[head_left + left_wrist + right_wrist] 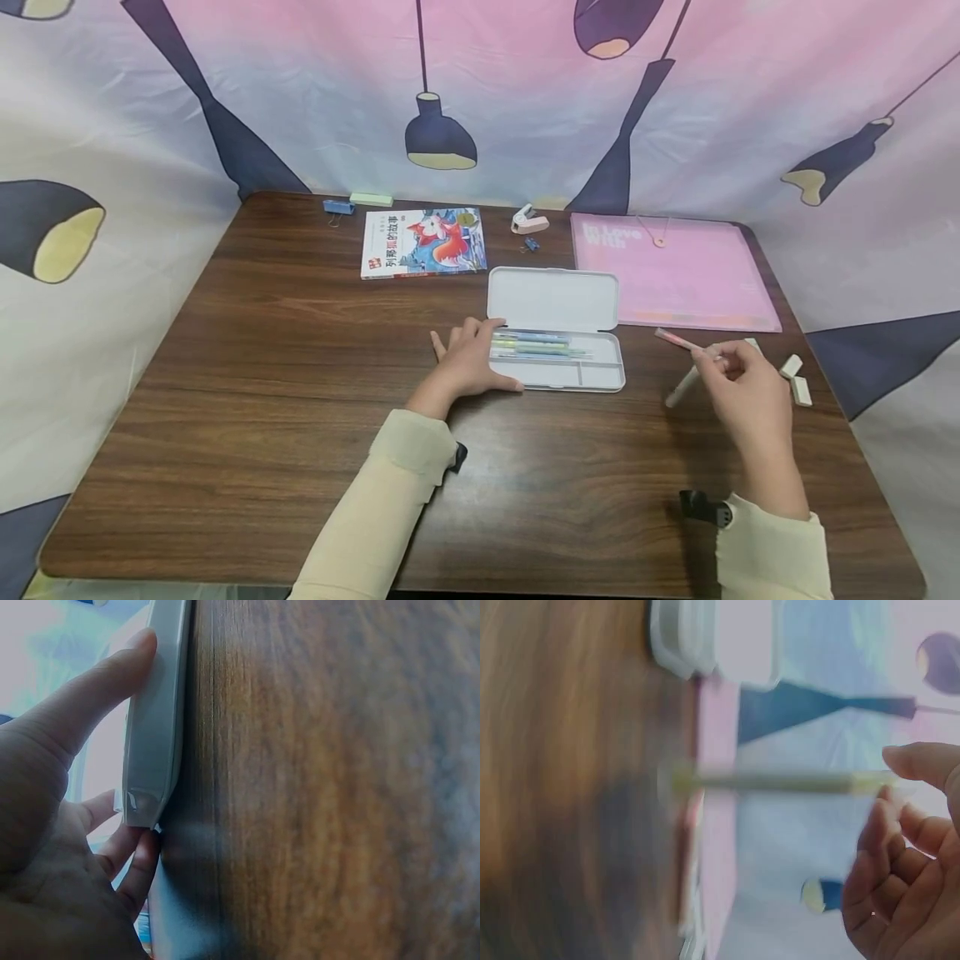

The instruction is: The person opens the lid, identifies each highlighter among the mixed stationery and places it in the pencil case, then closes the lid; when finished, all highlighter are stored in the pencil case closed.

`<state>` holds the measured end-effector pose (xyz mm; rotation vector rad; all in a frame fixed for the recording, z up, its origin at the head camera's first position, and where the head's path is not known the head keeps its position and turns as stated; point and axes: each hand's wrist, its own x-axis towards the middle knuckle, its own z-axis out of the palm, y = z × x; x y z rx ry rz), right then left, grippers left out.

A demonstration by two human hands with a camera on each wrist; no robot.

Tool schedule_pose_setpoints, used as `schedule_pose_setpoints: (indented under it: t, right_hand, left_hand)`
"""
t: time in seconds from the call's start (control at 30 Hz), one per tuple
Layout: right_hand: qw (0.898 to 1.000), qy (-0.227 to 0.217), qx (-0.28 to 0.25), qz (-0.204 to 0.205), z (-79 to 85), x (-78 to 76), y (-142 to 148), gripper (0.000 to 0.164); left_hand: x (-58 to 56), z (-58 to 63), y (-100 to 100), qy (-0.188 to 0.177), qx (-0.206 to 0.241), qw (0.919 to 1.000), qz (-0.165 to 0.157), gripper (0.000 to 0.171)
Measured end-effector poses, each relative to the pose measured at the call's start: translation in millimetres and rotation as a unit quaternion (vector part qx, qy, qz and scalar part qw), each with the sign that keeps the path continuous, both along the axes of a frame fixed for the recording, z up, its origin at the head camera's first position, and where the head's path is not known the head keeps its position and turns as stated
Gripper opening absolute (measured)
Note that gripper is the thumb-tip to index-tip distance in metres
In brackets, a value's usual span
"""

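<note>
A pale cream fabric sleeve (352, 533), ended by a broad, creased, turned-back cuff (412, 437), is worn behind the bare left hand (468, 362); a matching cream fabric sleeve with a folded end (776, 550) is worn behind the bare right hand (753, 400). A small black fitting (459, 457) is seated at the left sleeve's inner edge, and a longer black fitting with small rounded details (705, 507) is seated at the right's.

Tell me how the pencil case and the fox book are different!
The pencil case is open; the fox book is closed. The case is plain and pale; the book's cover shows a colourful fox. The left hand touches the case; no hand touches the book. Both lie on the table.
</note>
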<state>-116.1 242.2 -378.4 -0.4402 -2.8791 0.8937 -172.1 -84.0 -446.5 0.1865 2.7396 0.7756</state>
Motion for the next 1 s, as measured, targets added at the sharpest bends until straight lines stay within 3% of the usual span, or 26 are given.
schedule_pose_setpoints:
  t: [0.17, 0.33, 0.7, 1.0]
  right_hand:
    - [0.995, 0.066, -0.076, -0.006, 10.6, 0.6, -25.1, 0.030]
    - [0.986, 0.100, -0.128, 0.025, 11.0, -2.9, -49.7, 0.021]
    - [0.974, 0.051, -0.169, 0.143, -9.5, -10.6, -97.5, 0.025]
    - [0.964, 0.019, -0.201, 0.175, -16.4, -13.5, -126.3, 0.024]
  left_hand:
    - [-0.4, 0.2, 0.8, 0.002, 0.003, 1.0000, -0.001, 0.101]
    - [1.5, 0.1, 0.2, -0.001, 0.006, 1.0000, 0.002, 0.101]
    - [-0.2, -0.3, -0.2, 0.008, 0.012, 0.9999, 0.001, 0.100]
    - [-0.5, -2.8, 0.2, 0.010, 0.011, 0.9999, 0.003, 0.101]
